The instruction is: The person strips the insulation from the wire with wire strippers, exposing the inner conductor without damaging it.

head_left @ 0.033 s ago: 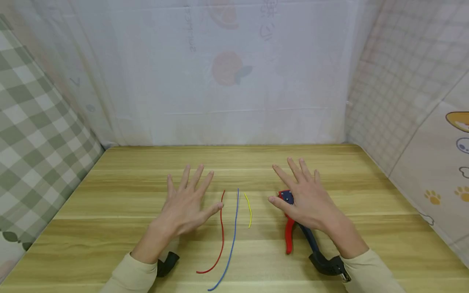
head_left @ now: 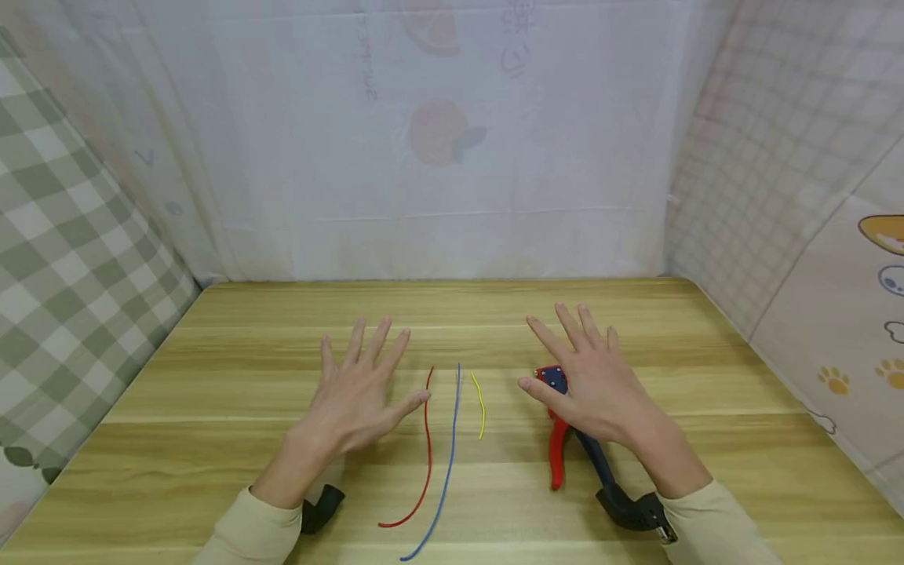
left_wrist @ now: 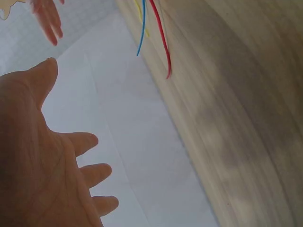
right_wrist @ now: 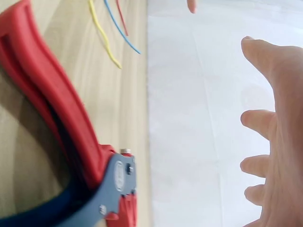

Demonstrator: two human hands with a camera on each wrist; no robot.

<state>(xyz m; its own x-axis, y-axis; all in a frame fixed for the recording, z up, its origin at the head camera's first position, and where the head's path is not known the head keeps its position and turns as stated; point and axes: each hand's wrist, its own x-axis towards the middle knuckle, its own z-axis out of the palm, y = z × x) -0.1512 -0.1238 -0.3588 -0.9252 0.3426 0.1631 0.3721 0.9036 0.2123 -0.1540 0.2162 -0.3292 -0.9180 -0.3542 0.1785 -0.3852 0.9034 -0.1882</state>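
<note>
My left hand hovers over the table with fingers spread, its thumb tip overlapping the red wire in the head view. The right hand, also spread and holding nothing, is above a red and dark blue wire stripper, hiding part of it. Between the hands a long blue wire and a short yellow wire lie beside the red one. In the right wrist view the stripper's red handle and blue head show below the palm, apart from it.
The wood-grain table has a pale cloth hanging behind it. Green checked cloth stands on the left and patterned cloth on the right. Black wrist mounts sit under both forearms.
Both hands have shifted very slightly, the left a touch to the left and the right a touch to the right. The wires and the wire stripper lie as before.
</note>
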